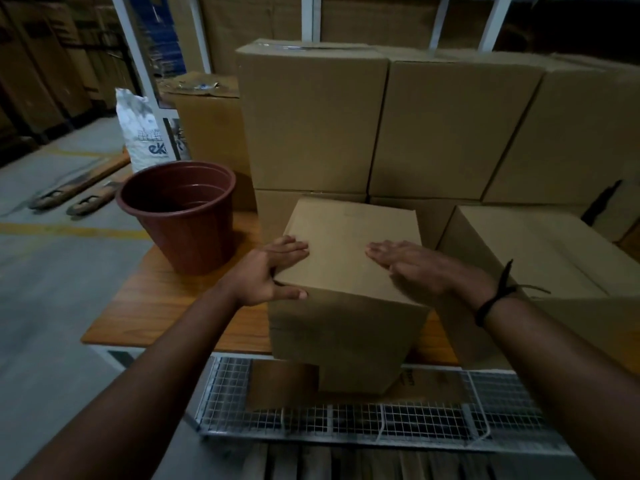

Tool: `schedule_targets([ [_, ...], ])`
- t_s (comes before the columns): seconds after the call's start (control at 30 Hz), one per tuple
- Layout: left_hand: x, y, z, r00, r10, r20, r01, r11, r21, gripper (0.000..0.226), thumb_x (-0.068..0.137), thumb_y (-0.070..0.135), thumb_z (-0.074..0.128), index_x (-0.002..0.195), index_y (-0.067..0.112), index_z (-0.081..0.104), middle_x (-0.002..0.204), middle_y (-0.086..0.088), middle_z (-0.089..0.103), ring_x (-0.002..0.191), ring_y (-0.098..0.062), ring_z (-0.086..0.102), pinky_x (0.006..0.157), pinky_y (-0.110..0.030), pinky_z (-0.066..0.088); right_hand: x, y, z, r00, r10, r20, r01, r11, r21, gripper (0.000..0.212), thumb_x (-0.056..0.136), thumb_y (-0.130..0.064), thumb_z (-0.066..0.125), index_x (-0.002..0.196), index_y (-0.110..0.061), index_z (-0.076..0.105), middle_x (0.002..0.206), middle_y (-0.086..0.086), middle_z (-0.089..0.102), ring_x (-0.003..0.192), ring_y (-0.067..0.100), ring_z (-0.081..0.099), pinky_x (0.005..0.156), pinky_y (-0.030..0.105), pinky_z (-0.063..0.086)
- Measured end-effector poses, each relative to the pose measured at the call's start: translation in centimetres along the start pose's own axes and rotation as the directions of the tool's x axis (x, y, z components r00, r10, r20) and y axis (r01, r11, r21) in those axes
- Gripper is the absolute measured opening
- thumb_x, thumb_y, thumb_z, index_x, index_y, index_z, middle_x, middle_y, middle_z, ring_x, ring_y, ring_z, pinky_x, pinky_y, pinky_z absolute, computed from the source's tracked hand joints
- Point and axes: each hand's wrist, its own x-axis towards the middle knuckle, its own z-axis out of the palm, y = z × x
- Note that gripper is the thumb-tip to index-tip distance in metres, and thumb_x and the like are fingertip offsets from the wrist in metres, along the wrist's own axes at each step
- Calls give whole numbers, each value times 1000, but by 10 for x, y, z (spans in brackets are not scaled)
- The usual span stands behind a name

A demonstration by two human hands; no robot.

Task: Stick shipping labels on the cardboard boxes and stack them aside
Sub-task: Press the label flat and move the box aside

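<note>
Left hand (pixel 273 271) gripping cardboard box (pixel 349 271) corner; right hand (pixel 412 266) lying flat, fingers spread, on top; box sitting on surface (pixel 166 306).

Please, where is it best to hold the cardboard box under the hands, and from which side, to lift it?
Probably by its two opposite side walls, low down, one hand from each side. The cardboard box is wide with a flat closed top, without handles. The left hand already wraps its left edge; the right hand lies flat on top.

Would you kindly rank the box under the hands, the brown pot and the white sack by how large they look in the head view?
1. box under the hands
2. brown pot
3. white sack, though it stands farther back and is partly hidden, so this is unsure.
</note>
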Motion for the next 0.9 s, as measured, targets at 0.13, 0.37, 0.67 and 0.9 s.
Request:
schedule_targets([
  [0.13,2,-3,5,999,14,-39,-15,999,-30,103,66,83,59,142,15,49,152,2,42,147,-12,24,120,-36,22,7,-13,1,997,46,-68,-39,994,98,59,91,-30,29,151,-25,29,160,-9,21,147,8,13,120,32,11],
  [0.37,2,-5,8,998,19,-58,-21,999,-40,102,65,84,59,142,16,50,151,3,43,147,-13,25,119,-34,21,-5,-14,7,979,129,-157,-30,855,517,43,91,-3,46,122,-27,63,146,-10,47,136,7,36,115,38,29],
  [0.67,0,-4,10,998,4,-64,-7,999,-39,101,65,84,57,143,21,47,152,8,39,147,-8,21,117,-32,20,0,-21,5,980,166,-112,-59,774,631,42,89,4,45,111,-24,67,146,-13,43,137,5,33,108,26,29],
  [0.9,0,-6,12,998,2,-64,-5,999,-41,100,66,85,57,143,22,48,152,10,39,147,-6,21,118,-35,22,2,-18,4,984,148,-95,-57,781,622,47,90,3,43,108,-32,70,150,-11,40,142,7,28,120,40,20],
])
